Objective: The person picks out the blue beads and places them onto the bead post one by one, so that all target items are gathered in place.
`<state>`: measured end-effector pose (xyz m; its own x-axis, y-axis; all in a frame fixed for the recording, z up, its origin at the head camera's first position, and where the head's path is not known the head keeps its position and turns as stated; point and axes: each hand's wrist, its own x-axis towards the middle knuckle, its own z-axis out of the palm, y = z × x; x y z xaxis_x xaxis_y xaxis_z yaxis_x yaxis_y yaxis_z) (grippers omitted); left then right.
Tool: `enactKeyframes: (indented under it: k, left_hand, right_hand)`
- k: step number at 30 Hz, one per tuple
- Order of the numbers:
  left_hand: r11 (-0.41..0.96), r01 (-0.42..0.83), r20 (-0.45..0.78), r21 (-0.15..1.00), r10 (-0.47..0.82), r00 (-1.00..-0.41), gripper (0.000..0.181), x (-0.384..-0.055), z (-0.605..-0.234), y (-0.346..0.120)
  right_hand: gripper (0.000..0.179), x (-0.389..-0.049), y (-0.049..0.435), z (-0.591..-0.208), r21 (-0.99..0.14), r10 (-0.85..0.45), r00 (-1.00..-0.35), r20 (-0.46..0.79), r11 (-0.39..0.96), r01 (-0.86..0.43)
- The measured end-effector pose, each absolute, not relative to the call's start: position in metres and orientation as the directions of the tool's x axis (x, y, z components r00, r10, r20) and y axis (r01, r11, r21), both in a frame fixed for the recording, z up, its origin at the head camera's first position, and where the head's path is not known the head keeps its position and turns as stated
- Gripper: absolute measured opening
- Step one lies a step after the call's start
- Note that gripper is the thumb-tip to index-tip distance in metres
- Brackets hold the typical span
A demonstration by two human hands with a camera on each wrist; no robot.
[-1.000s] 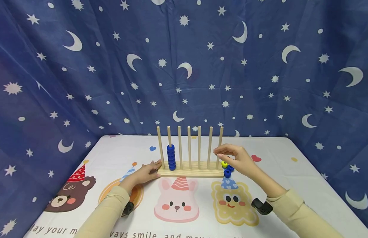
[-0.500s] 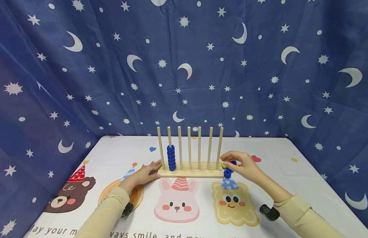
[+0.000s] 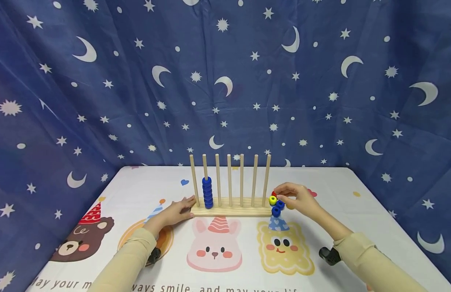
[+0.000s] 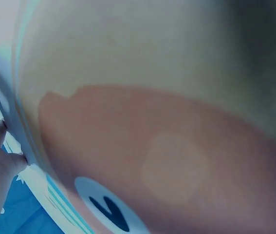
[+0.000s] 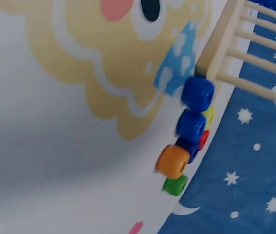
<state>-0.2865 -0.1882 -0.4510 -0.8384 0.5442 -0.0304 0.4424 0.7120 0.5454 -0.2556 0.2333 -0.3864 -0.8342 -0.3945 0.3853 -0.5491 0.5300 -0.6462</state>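
A wooden bead stacker with several upright pegs stands on the table. Blue beads are stacked on its second peg from the left. My left hand holds the left end of its base, thumb at the front and fingers towards the back. Over loose beads at the right end hovers my right hand, its fingers bent and apart with nothing visible between them. Below its fingertips lie a yellow bead, a red bead and blue beads. Whether a fingertip touches the red bead, I cannot tell.
An orange bead and a green bead lie in the same cluster in the right wrist view. The white tablecloth carries cartoon prints. A blue curtain with moons and stars hangs behind the table.
My right hand came down from beside the rightmost peg to the loose beads, then shifted slightly, uncovering the yellow and red ones. My left hand stays at the base. The head view has turned slightly.
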Motion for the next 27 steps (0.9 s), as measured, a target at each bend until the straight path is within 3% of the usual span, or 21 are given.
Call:
enactKeyframes:
  k: [14, 27]
  left_hand:
    - [0.708, 0.426, -0.04, 0.563, 0.538, -0.842, 0.059, -0.286, -0.451, -0.189]
    - [0.711, 0.423, -0.037, 0.561, 0.532, -0.846, 0.058, -0.287, -0.451, -0.189]
  right_hand:
    - [0.02, -0.273, 0.247, -0.401, -0.603, -0.431, -0.866, 0.254, 0.629, -0.49]
    - [0.026, -0.289, 0.265, -0.414, -0.614, -0.498, -0.854, 0.147, 0.631, -0.474]
